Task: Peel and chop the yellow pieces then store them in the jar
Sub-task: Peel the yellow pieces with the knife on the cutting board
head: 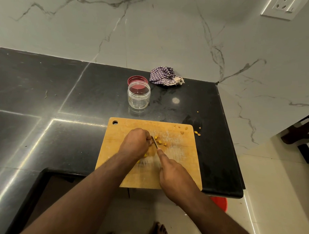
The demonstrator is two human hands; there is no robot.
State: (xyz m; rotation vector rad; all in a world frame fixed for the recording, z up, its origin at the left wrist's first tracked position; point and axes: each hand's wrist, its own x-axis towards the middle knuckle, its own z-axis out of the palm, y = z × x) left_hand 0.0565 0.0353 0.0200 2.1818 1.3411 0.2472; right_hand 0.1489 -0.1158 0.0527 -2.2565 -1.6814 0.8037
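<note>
A wooden cutting board (181,162) lies on the black counter near its front edge. My left hand (136,141) is curled over a yellow piece at the board's middle, and the piece itself is mostly hidden. My right hand (173,176) grips a knife (154,142) with the forefinger along its back, the blade set against my left fingers. Small yellow chopped bits (157,140) lie just right of the blade. An open clear jar (139,96) stands upright behind the board, apparently empty. Its red lid (137,79) lies behind it.
A crumpled checked cloth (166,77) sits at the back by the marble wall. Peel scraps (197,133) lie at the board's right edge and on the counter (42,104). A red tub (220,202) shows under the counter's front corner. My bare feet are on the floor below.
</note>
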